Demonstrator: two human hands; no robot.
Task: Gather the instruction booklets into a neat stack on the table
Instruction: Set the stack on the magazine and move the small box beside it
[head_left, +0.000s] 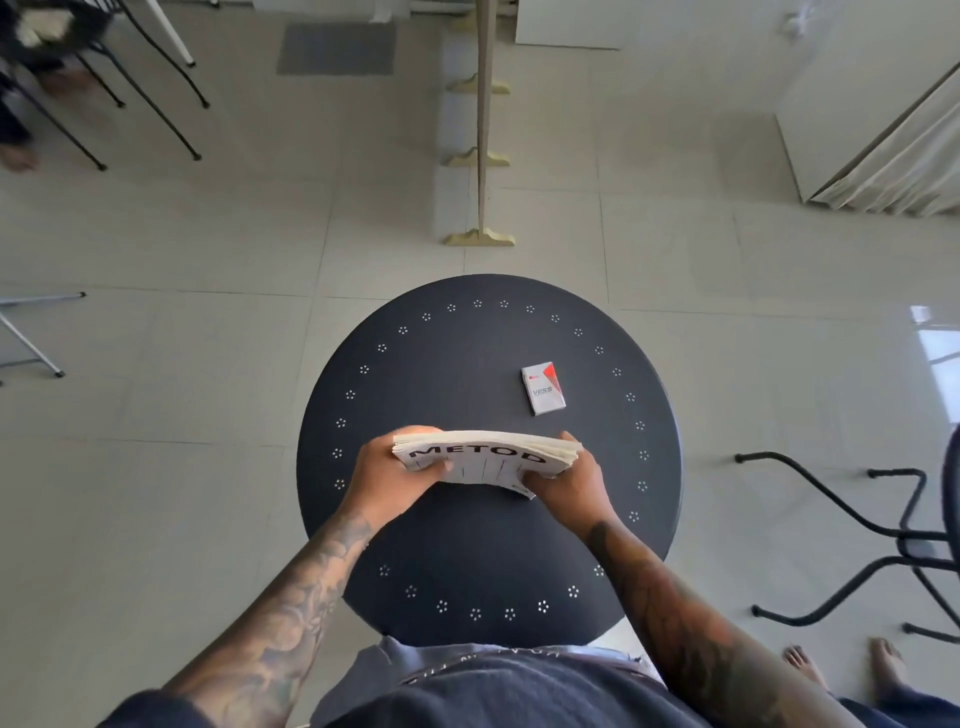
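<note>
A stack of white instruction booklets (485, 460), the top one printed METOD, is held tilted just above the middle of a round black table (467, 551). My left hand (400, 473) grips the stack's left end, thumb on the cover. At the right end my right hand (563, 480) grips it, fingers under the lower corner. The near edge of the stack dips toward the tabletop; whether it touches is unclear.
A small white and red box marked VESS (543, 388) lies on the table behind the stack, to the right. A black metal chair (883, 530) stands to the right, more chair legs (145, 88) at far left. A wooden post (483, 130) rises beyond the table. Bare feet (841, 665) of another person show at lower right.
</note>
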